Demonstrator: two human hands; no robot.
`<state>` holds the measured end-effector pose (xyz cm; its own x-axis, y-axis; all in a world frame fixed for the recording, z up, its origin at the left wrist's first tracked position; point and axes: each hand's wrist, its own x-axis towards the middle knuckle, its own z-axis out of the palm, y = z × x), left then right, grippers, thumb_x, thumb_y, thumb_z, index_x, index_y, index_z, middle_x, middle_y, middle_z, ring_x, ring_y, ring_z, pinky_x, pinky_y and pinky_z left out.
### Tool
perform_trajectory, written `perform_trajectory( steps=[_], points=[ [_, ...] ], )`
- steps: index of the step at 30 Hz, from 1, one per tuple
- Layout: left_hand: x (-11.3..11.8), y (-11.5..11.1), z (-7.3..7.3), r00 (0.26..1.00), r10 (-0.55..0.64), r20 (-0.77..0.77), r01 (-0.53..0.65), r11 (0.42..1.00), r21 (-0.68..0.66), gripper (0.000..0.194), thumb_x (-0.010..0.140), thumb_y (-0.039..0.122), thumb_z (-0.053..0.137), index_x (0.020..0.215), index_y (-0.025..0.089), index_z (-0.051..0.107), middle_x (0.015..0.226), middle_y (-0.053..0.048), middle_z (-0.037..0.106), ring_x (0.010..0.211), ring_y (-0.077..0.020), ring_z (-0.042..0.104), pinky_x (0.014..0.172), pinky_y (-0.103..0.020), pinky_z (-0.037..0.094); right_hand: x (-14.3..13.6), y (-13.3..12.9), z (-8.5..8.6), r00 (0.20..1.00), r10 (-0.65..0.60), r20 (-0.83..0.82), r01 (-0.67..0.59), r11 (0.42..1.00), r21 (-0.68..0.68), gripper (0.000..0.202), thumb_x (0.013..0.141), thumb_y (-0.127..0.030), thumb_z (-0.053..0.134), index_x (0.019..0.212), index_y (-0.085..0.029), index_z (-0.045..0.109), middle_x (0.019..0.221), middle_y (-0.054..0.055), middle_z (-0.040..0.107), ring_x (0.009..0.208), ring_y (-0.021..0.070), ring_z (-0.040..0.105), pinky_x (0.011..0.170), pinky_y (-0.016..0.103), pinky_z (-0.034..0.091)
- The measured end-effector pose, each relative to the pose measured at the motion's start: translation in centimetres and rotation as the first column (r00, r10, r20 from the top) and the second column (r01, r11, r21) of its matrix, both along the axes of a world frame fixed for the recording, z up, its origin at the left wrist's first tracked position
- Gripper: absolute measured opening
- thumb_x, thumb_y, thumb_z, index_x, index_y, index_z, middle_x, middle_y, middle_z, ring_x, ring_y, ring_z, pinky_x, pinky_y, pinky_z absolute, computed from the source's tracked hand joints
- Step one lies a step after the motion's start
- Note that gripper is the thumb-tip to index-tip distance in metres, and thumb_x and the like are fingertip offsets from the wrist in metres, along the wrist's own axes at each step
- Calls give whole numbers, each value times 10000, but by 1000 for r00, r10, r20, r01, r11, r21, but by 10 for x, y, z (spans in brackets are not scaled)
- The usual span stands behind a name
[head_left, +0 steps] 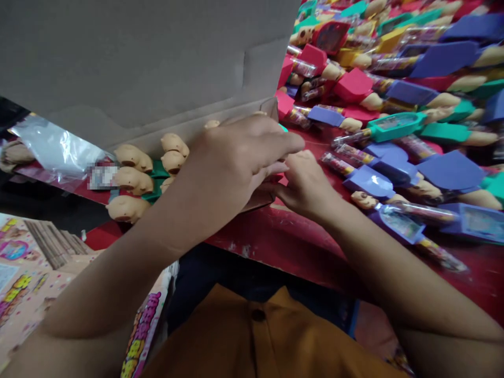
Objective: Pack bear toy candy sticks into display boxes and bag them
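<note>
My left hand [236,157] reaches across the front of an open cardboard box [165,68], palm down, fingers pressed together and pointing right. My right hand [307,178] meets it at the box's right front corner, its fingers bent inward. Something small and red shows between the two hands, but the fingers mostly cover it. Left of my left hand, beige animal-shaped toy heads [134,181] on green parts lie in rows at the box's front edge. More beige heads peek out behind my left hand.
Many red, blue, green and yellow toys with beige heads and wrapped candy tubes [397,126] cover the red table [299,241] on the right. A clear plastic bag [59,147] lies at the left. Printed flat cartons [31,283] are stacked at the lower left.
</note>
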<state>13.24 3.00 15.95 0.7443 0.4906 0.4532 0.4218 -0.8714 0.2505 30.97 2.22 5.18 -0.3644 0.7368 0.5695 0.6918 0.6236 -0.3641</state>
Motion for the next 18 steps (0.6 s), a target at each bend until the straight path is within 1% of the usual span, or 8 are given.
perform_trajectory(
  steps=[5, 9, 10, 12, 13, 14, 16, 18],
  points=[
    [5, 0, -14, 980, 190, 57, -198, 954, 224, 243, 913, 208, 424, 1029, 171, 634, 965, -32, 644, 921, -174, 595, 805, -286, 487, -13, -15, 10, 985, -16, -173, 59, 968, 245, 536, 851, -286, 615, 1294, -146, 345, 1158, 149, 511, 1031, 266, 485, 840, 413, 435],
    [12, 6, -20, 959, 283, -9, -262, 900, 349, 281, 915, 167, 372, 970, 134, 645, 885, -83, 629, 851, -223, 558, 719, -331, 483, -13, -15, 30, 974, 71, -214, 3, 945, 328, 423, 869, -188, 578, 1246, -170, 386, 1110, 105, 553, 1051, 208, 503, 903, 358, 430],
    [13, 7, -20, 956, 288, -49, -252, 900, 356, 258, 902, 167, 399, 951, 140, 651, 878, -83, 626, 855, -231, 552, 721, -340, 482, -5, -7, 34, 970, 42, -242, 36, 951, 308, 358, 879, -200, 563, 1205, -175, 415, 1078, 94, 564, 1017, 199, 518, 878, 346, 444],
    [15, 8, -18, 947, 292, -133, -233, 911, 341, 199, 869, 173, 469, 918, 179, 661, 896, -69, 630, 861, -234, 552, 732, -359, 482, 22, 19, 39, 953, -202, -226, 242, 956, 165, 221, 899, -228, 518, 1108, -181, 466, 1054, 84, 566, 1001, 194, 520, 862, 337, 450],
    [15, 7, -15, 944, 293, -148, -231, 914, 335, 176, 856, 175, 498, 916, 196, 663, 923, -63, 636, 864, -235, 555, 732, -368, 484, 40, 36, 40, 910, -375, -177, 392, 917, 71, 171, 902, -226, 491, 1065, -174, 486, 1066, 95, 559, 1018, 203, 511, 874, 344, 443],
    [14, 5, -13, 944, 304, -130, -246, 908, 341, 171, 849, 171, 516, 936, 201, 660, 967, -67, 639, 881, -240, 558, 738, -382, 489, 60, 54, 41, 813, -581, -38, 578, 813, -75, 156, 903, -213, 460, 1050, -174, 496, 1110, 101, 542, 1072, 209, 484, 917, 350, 417],
    [10, -6, -9, 947, 322, 22, -304, 868, 392, 206, 836, 150, 548, 1018, 187, 638, 1095, -99, 617, 965, -259, 553, 796, -419, 489, 100, 85, 39, 708, -706, 14, 700, 699, -143, 278, 855, -148, 484, 1130, -106, 485, 1209, 175, 489, 1172, 271, 416, 983, 423, 349],
    [1, -22, -11, 945, 256, 205, -324, 827, 460, 243, 823, 128, 571, 1058, 168, 618, 1147, -120, 590, 1043, -253, 538, 873, -415, 474, 132, 107, 34, 605, -795, 49, 781, 580, -229, 319, 805, -120, 535, 1112, -44, 496, 1132, 223, 519, 1118, 320, 454, 932, 482, 369]
  ],
)
